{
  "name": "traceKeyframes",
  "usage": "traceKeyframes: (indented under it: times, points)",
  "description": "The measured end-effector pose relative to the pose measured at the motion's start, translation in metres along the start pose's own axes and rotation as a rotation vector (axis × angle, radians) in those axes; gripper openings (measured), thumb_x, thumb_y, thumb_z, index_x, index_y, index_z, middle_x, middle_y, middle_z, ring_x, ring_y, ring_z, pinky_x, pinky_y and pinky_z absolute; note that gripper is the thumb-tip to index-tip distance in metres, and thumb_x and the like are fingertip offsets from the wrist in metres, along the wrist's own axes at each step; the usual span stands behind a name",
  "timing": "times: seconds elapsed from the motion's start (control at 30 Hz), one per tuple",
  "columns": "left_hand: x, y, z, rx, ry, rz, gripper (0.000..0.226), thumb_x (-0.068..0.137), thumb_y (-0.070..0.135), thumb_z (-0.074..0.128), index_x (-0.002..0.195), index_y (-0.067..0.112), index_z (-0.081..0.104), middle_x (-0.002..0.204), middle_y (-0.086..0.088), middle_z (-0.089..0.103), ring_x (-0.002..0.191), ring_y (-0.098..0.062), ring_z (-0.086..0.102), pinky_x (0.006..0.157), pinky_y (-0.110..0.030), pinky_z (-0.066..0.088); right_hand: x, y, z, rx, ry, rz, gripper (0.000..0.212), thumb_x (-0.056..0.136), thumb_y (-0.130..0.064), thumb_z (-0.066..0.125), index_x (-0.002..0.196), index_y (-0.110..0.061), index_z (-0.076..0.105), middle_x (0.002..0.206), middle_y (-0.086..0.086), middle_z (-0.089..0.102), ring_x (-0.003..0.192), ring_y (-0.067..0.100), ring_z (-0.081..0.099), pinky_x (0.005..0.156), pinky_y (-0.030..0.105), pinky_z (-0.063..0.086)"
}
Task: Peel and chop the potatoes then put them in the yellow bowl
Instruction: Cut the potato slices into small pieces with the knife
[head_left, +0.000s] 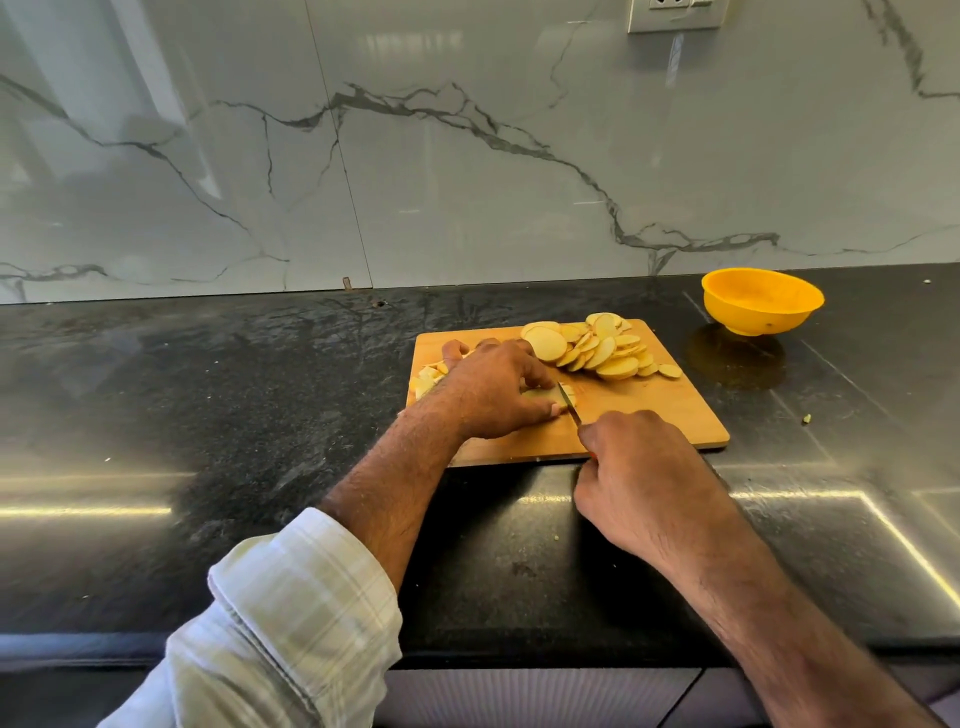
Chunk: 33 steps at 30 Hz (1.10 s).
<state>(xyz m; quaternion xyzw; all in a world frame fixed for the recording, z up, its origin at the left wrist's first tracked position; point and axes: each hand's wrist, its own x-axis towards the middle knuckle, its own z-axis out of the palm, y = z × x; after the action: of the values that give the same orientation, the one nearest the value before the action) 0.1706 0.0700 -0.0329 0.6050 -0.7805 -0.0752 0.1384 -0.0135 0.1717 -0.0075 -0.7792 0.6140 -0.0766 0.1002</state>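
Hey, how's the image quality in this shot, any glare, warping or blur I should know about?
Head view: bright streaks of glare cross the black counter near its front edge; the marble backsplash shows soft reflections; wide-angle warping bows the counter's back edge; the potato slices and yellow bowl are evenly lit and fairly sharp; the knife blade is small, mostly hidden.

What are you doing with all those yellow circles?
A person is slicing potatoes on a wooden cutting board. The left hand holds down the potato piece being cut, while the right hand grips a knife and cuts it. A pile of round slices already lies on the board. The yellow bowl sits beside the board with no slices visible inside.
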Motion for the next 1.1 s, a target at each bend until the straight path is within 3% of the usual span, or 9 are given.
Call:
traceKeyframes:
  times: [0.1,0.23,0.33,0.6,0.77,0.9,1.1]
  points:
    - [-0.001,-0.004,-0.001,-0.022,0.001,0.005,0.039,0.093,0.062,0.068,0.126,0.042,0.072,0.124,0.021,0.059,0.129,-0.014,0.049,0.112,-0.063,0.022,-0.007,0.004,-0.001,0.026,-0.001,0.009,0.019,0.096,-0.03,0.06,0.114,-0.026,0.066,0.094,-0.005,0.058,0.08,0.012,0.057,0.056,0.023,0.042]
    - [-0.004,-0.013,-0.003,-0.109,0.003,-0.025,0.029,0.094,0.055,0.071,0.119,0.041,0.074,0.113,0.026,0.057,0.125,-0.011,0.05,0.114,-0.065,0.02,-0.01,0.003,-0.005,0.11,0.102,0.007,0.04,0.098,-0.032,0.06,0.138,-0.029,0.062,0.115,-0.004,0.068,0.093,0.012,0.063,0.071,0.025,0.055]
    - [-0.004,-0.013,-0.004,-0.117,-0.004,-0.017,0.026,0.094,0.05,0.073,0.118,0.04,0.076,0.105,0.029,0.052,0.124,-0.009,0.05,0.115,-0.063,0.019,-0.01,-0.001,0.002,0.105,0.109,0.0,0.039,0.097,-0.032,0.059,0.136,-0.027,0.063,0.109,-0.003,0.067,0.09,0.013,0.062,0.07,0.025,0.056]
    - [-0.001,-0.013,-0.004,-0.144,-0.034,-0.021,0.027,0.094,0.052,0.074,0.117,0.039,0.077,0.116,0.023,0.058,0.121,-0.009,0.053,0.113,-0.06,0.023,0.003,-0.004,0.003,0.067,0.038,0.013,0.033,0.096,-0.032,0.061,0.128,-0.026,0.064,0.104,-0.001,0.062,0.091,0.016,0.061,0.074,0.031,0.059]
    - [-0.002,-0.011,-0.006,-0.117,-0.041,-0.017,0.027,0.095,0.051,0.073,0.119,0.04,0.076,0.117,0.024,0.057,0.121,-0.009,0.052,0.112,-0.059,0.024,0.017,-0.01,0.001,0.101,0.003,0.024,0.044,0.095,-0.034,0.066,0.137,-0.024,0.059,0.117,0.001,0.06,0.096,0.016,0.056,0.08,0.031,0.058]
    - [-0.002,-0.009,-0.006,-0.079,-0.031,-0.02,0.028,0.094,0.055,0.072,0.119,0.042,0.076,0.113,0.028,0.054,0.127,-0.011,0.049,0.114,-0.062,0.021,0.019,-0.008,0.003,0.096,0.006,0.013,0.04,0.095,-0.033,0.065,0.133,-0.025,0.063,0.098,-0.004,0.053,0.089,0.014,0.055,0.069,0.027,0.051]
    - [-0.002,-0.007,-0.008,-0.039,-0.047,-0.04,0.032,0.096,0.054,0.07,0.124,0.041,0.073,0.122,0.025,0.054,0.138,-0.015,0.044,0.117,-0.067,0.015,0.003,-0.001,0.008,0.075,-0.002,0.006,0.032,0.096,-0.032,0.061,0.128,-0.028,0.064,0.092,-0.006,0.052,0.079,0.01,0.053,0.058,0.023,0.045]
